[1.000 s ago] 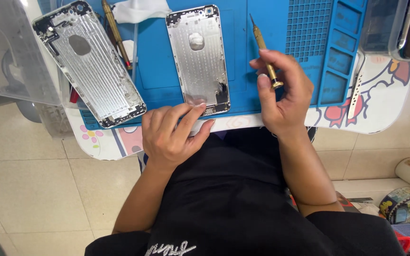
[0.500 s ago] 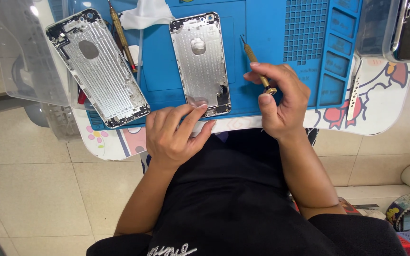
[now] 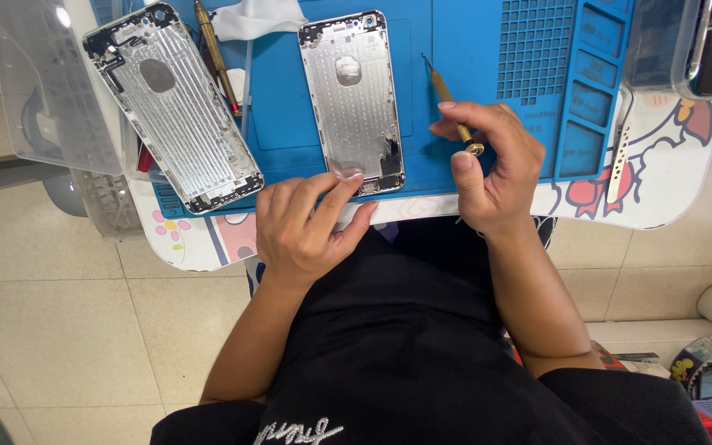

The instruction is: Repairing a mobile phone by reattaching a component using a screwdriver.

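Blue repair mat (image 3: 471,91) is the anchor: a bigger silver phone shell (image 3: 175,107) overhangs its left edge, a smaller shell (image 3: 352,99) lies mid-mat (left hand (image 3: 306,227) fingertips open on its bottom end). Right hand (image 3: 492,165) pinches a brass screwdriver (image 3: 452,107) just right of it.

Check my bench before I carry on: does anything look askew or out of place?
The larger phone housing lies slanted, its lower corner hanging past the blue mat. The smaller phone housing, under the left hand, sits nearly straight.

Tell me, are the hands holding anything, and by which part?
The right hand pinches a brass screwdriver near its rear cap. The left hand only presses fingertips on the phone housing's bottom edge.
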